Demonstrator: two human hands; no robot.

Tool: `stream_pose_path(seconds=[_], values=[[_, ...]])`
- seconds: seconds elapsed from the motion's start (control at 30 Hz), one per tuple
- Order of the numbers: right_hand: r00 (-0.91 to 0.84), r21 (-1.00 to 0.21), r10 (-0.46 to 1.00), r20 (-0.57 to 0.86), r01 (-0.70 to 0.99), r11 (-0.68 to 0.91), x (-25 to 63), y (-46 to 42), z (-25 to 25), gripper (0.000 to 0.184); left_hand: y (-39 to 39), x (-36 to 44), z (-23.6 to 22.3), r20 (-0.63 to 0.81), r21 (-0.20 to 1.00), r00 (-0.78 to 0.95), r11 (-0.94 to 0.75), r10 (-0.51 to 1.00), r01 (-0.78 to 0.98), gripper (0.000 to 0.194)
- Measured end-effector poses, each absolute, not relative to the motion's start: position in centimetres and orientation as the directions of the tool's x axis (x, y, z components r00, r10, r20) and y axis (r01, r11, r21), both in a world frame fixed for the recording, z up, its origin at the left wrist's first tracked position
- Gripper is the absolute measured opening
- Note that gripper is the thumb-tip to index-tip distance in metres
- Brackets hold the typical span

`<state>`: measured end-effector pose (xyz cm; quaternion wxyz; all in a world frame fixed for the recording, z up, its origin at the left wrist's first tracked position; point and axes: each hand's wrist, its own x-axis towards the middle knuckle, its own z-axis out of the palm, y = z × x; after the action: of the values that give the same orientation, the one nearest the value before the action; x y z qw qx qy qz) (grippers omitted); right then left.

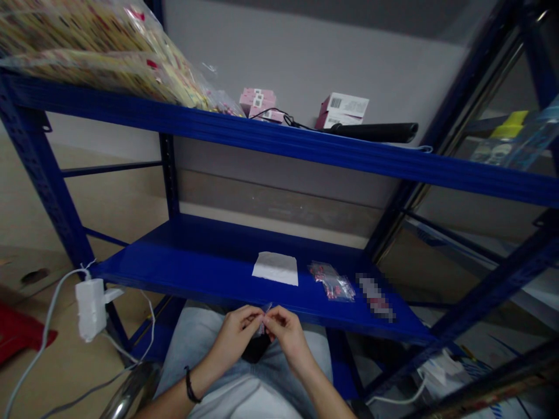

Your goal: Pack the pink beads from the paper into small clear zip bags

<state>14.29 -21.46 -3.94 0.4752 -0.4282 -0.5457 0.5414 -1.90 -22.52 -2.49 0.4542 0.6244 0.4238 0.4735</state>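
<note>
Seated worker at blue steel shelf (218, 256), white power adapter (91, 309) hanging at its left corner. L hand (236, 336), black wristband (190, 385) on wrist, and R hand (288, 337) both in narrow pinch on small clear plastic bag (266, 319), held between fingertips just below shelf edge, over lap. On shelf, L to R: white paper sheet (275, 269), clear bags w/ red contents (332, 281), blurred packet (375, 297).
</note>
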Motion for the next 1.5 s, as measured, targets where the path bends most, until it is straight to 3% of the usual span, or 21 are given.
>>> stream_pose_path(seconds=[0.2,0.37,0.53,0.7,0.9,1.07,1.23,1.5], values=[[-0.211,-0.998,0.976,0.054,0.023,0.061,14.4,-21.4,-4.7,0.039,-22.2,-2.0,-2.8,0.110,0.992,0.228,-0.121,0.967,0.033,0.028],[-0.224,-0.993,0.970,0.095,0.049,0.108,14.3,-21.7,-5.0,0.033,-21.8,-2.1,-3.8,0.117,0.992,0.253,-0.124,0.960,0.009,0.028],[-0.212,-0.989,0.972,0.098,0.087,0.118,14.2,-22.0,-5.0,0.018,-22.0,-2.2,-4.1,0.081,0.956,0.353,-0.173,0.932,0.237,0.031],[-0.140,-0.884,0.962,0.236,0.379,0.272,13.4,-22.2,-4.9,0.013,-22.5,-1.9,-3.9,0.233,0.803,0.285,-0.350,0.930,0.482,0.020],[-0.099,-0.795,0.961,0.256,0.544,0.268,13.9,-21.7,-4.8,0.013,-22.1,-2.5,-3.9,0.217,0.778,0.205,-0.296,0.954,0.554,0.018],[-0.223,-0.822,0.942,0.251,0.465,0.330,14.6,-22.3,-3.2,0.016,-21.9,-2.9,-3.6,0.152,0.795,0.270,-0.280,0.951,0.538,0.021],[-0.426,-0.643,0.848,0.317,0.560,0.522,14.9,-23.5,-1.8,0.020,-22.1,-2.6,-3.6,0.130,0.787,0.271,-0.265,0.954,0.557,0.023],[-0.477,-0.471,0.851,0.219,0.712,0.521,15.0,-24.3,-2.4,0.021,-22.3,-2.9,-4.1,0.085,0.766,0.453,-0.349,0.887,0.540,0.028]])
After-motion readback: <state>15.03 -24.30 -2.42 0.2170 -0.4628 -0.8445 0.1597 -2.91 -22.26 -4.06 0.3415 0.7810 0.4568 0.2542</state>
